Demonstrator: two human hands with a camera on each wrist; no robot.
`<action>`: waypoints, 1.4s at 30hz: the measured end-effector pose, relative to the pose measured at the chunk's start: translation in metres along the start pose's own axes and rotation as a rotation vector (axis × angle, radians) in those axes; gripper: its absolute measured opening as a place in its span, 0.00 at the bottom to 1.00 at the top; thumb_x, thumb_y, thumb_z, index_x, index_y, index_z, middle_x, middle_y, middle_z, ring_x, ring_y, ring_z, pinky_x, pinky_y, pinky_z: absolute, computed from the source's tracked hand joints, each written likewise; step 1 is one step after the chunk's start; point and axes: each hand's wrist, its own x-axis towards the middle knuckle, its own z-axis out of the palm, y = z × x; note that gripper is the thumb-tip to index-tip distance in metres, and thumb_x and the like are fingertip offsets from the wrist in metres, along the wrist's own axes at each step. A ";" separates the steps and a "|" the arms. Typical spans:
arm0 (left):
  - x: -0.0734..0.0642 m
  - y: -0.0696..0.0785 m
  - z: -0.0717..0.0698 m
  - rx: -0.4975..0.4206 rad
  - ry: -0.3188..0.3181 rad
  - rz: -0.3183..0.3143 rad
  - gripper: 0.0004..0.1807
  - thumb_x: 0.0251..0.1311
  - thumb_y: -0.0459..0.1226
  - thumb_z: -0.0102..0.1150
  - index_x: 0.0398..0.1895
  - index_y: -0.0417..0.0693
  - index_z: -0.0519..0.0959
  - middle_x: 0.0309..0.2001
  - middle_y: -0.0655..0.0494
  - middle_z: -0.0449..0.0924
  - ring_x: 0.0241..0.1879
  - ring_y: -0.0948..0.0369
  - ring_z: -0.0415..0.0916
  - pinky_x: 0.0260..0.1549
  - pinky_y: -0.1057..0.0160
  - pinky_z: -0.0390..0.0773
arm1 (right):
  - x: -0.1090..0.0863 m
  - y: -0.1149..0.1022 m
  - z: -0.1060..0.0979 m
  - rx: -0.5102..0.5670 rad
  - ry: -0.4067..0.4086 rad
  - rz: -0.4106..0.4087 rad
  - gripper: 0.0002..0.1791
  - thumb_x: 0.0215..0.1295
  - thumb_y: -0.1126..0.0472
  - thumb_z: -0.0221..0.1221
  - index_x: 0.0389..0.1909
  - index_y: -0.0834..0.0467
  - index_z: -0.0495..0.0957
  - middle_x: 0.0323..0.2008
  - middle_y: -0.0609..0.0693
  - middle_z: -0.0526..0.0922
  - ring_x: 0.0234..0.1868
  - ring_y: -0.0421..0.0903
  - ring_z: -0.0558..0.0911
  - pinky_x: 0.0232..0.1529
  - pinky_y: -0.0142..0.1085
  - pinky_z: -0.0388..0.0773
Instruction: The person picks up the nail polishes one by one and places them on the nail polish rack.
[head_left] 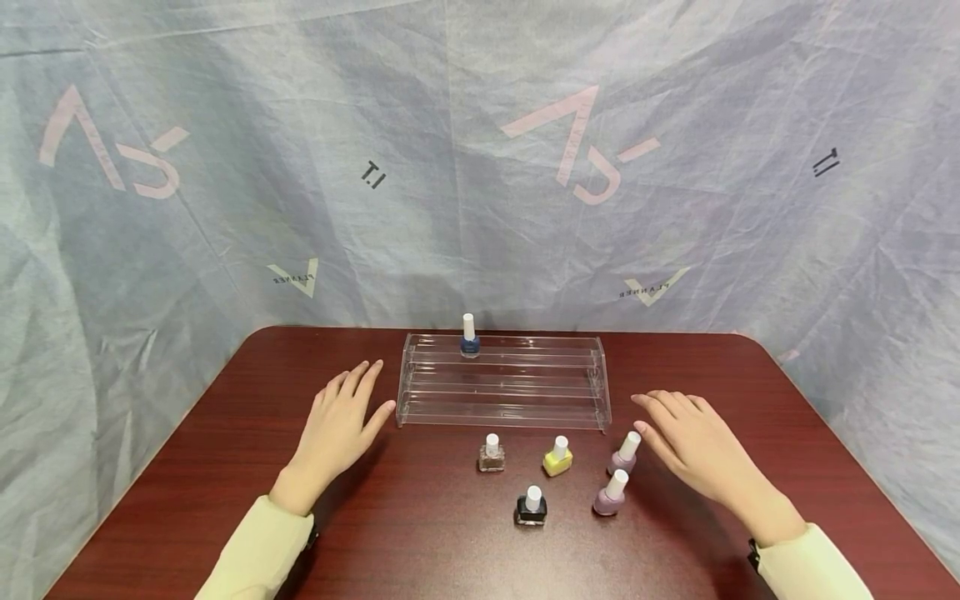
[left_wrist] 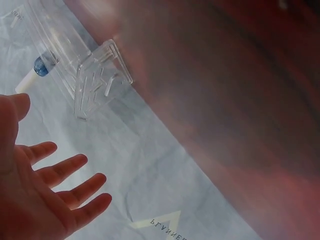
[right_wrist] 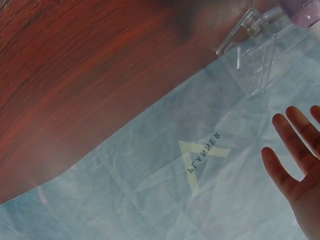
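My left hand (head_left: 335,427) is held beside the left end of a clear tiered rack (head_left: 502,386), fingers spread and holding nothing. On the rack's top tier stands a blue nail polish bottle (head_left: 470,343) with a white cap. To the right of the rack, my right hand (head_left: 695,446) has its fingers extended and holds nothing. Nearest to it are two mauve nail polish bottles, one farther back (head_left: 622,461) and one closer (head_left: 608,500). A yellow bottle (head_left: 557,461), a glittery brownish bottle (head_left: 491,457) and a black bottle (head_left: 531,510) stand in front of the rack.
The dark red wooden table (head_left: 420,542) has rounded far corners. Behind it hangs a grey-blue cloth (head_left: 465,208) printed with letters, which also runs along both sides. In the left wrist view, the rack's end panel (left_wrist: 102,80) shows near the table edge.
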 end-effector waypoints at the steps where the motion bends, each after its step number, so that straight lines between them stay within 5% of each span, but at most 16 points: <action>1: 0.001 0.000 0.001 0.003 -0.003 0.005 0.34 0.62 0.54 0.47 0.68 0.49 0.58 0.63 0.43 0.64 0.59 0.41 0.62 0.52 0.41 0.64 | 0.000 -0.001 0.000 0.001 0.000 -0.009 0.22 0.55 0.55 0.59 0.50 0.58 0.75 0.44 0.52 0.78 0.45 0.50 0.76 0.50 0.45 0.65; 15: 0.014 0.008 0.003 0.031 -0.011 0.058 0.31 0.62 0.51 0.49 0.66 0.47 0.61 0.58 0.44 0.70 0.54 0.44 0.68 0.46 0.45 0.71 | 0.000 -0.007 0.008 0.004 -0.001 -0.141 0.18 0.58 0.50 0.55 0.44 0.58 0.76 0.37 0.48 0.77 0.39 0.46 0.76 0.41 0.43 0.70; 29: 0.020 0.008 0.012 0.039 -0.089 0.044 0.30 0.61 0.48 0.51 0.65 0.49 0.63 0.54 0.47 0.73 0.51 0.45 0.70 0.44 0.47 0.71 | -0.003 -0.009 0.017 0.027 0.016 -0.194 0.13 0.56 0.54 0.57 0.39 0.57 0.76 0.32 0.43 0.75 0.32 0.42 0.75 0.34 0.39 0.71; 42: 0.022 0.008 0.019 0.064 -0.093 0.079 0.28 0.60 0.45 0.53 0.63 0.47 0.65 0.51 0.47 0.76 0.49 0.46 0.72 0.43 0.48 0.72 | -0.007 -0.012 0.018 0.018 0.008 -0.225 0.19 0.67 0.51 0.40 0.39 0.58 0.75 0.34 0.46 0.75 0.34 0.44 0.76 0.35 0.40 0.72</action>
